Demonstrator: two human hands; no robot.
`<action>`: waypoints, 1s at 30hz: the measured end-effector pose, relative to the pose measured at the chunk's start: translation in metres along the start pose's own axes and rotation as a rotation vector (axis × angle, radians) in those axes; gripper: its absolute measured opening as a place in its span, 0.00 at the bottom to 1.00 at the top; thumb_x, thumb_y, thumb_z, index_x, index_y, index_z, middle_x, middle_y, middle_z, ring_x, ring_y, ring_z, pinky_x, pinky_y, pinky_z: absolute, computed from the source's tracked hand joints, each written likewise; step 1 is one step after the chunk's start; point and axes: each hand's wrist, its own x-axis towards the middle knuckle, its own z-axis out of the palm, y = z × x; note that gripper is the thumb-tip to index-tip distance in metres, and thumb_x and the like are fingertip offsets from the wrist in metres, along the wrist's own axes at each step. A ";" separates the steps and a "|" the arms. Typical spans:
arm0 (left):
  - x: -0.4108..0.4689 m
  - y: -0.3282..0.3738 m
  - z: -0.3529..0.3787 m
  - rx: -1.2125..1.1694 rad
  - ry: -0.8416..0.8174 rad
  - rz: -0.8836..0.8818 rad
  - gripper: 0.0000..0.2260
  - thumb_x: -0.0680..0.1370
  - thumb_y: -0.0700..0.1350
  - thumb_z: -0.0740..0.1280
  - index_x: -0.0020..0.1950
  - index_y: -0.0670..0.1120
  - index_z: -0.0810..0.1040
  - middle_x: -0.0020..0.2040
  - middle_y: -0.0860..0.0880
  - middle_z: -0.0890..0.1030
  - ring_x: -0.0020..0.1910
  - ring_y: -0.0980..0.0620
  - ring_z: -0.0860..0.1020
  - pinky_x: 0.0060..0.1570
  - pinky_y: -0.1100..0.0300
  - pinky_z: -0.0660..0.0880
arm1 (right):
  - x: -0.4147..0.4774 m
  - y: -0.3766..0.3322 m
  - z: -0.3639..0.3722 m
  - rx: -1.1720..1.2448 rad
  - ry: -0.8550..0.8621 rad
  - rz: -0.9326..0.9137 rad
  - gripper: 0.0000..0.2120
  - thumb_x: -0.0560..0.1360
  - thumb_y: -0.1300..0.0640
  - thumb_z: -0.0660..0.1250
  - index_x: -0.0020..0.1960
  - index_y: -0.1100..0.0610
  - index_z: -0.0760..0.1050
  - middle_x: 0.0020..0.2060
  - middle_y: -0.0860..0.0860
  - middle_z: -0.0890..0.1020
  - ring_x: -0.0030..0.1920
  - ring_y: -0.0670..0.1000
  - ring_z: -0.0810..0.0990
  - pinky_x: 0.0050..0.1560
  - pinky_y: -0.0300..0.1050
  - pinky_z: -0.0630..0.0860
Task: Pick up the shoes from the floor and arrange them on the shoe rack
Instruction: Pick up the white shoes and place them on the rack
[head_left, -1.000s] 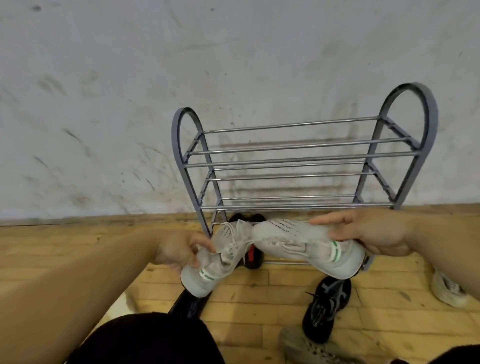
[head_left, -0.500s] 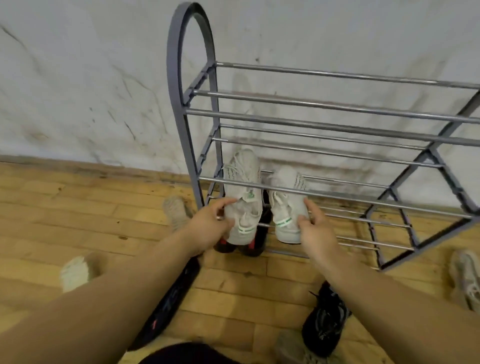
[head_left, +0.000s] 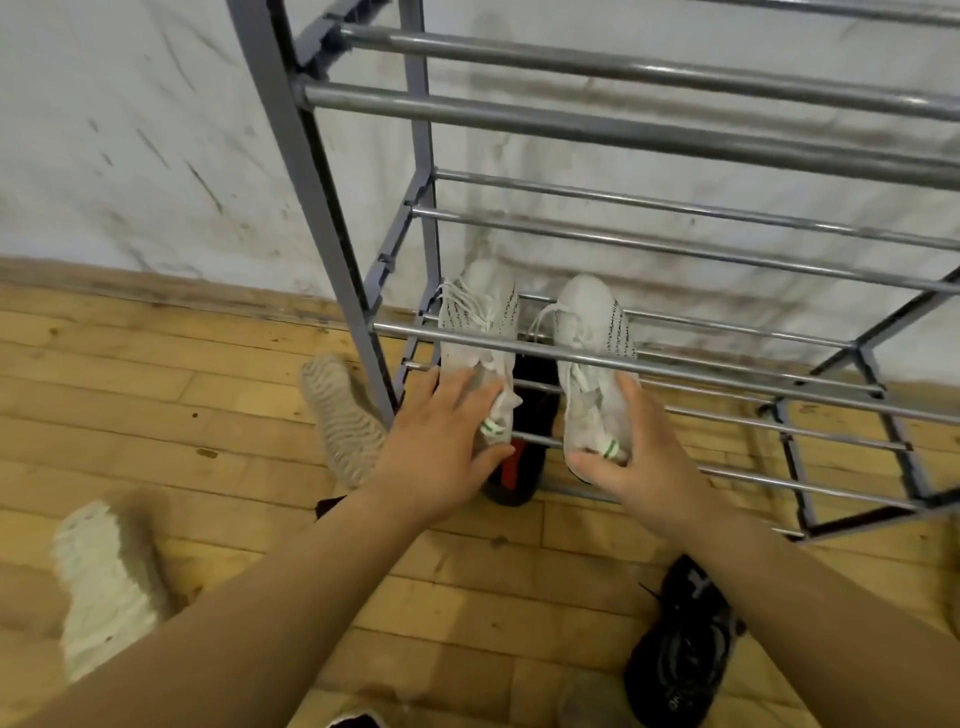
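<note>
Two white knit sneakers with green heel stripes lie side by side, toes toward the wall, on a low shelf at the left end of the grey metal shoe rack (head_left: 332, 208). My left hand (head_left: 441, 441) wraps over the heel of the left sneaker (head_left: 478, 322), thumb underneath. My right hand (head_left: 649, 457) grips the heel of the right sneaker (head_left: 592, 322) between thumb and fingers. A shelf bar crosses in front of both sneakers. A black-and-red shoe (head_left: 524, 467) sits beneath them, between my hands.
Loose shoes lie on the wooden floor: a beige one (head_left: 343, 415) sole-up by the rack's left leg, a fluffy white one (head_left: 104, 587) at far left, a black one (head_left: 680, 649) under my right forearm and a grey one (head_left: 587, 701) at the bottom edge. The upper rack shelves hold nothing.
A second ago I held both white sneakers in the air before the rack. They now rest on the low shelf, pushed further in, and my head has come closer.
</note>
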 end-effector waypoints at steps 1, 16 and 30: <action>0.001 -0.001 0.000 0.004 0.010 -0.018 0.31 0.78 0.64 0.64 0.76 0.49 0.69 0.74 0.46 0.71 0.72 0.40 0.67 0.73 0.41 0.68 | 0.000 0.000 -0.001 -0.005 -0.022 0.009 0.51 0.66 0.33 0.74 0.80 0.35 0.48 0.70 0.37 0.61 0.74 0.46 0.63 0.72 0.52 0.67; -0.037 -0.012 -0.015 -0.040 0.252 -0.434 0.36 0.70 0.64 0.77 0.75 0.64 0.66 0.71 0.39 0.64 0.71 0.38 0.64 0.69 0.41 0.70 | -0.004 0.001 0.009 -0.109 0.058 0.026 0.47 0.71 0.39 0.73 0.82 0.40 0.50 0.76 0.44 0.64 0.75 0.52 0.64 0.72 0.55 0.67; -0.024 -0.028 -0.001 -0.291 0.202 -0.415 0.25 0.78 0.61 0.71 0.73 0.62 0.71 0.60 0.55 0.65 0.56 0.56 0.70 0.52 0.58 0.73 | 0.034 -0.055 0.059 -0.303 0.013 0.044 0.47 0.71 0.23 0.60 0.82 0.40 0.47 0.80 0.54 0.61 0.79 0.60 0.57 0.76 0.63 0.60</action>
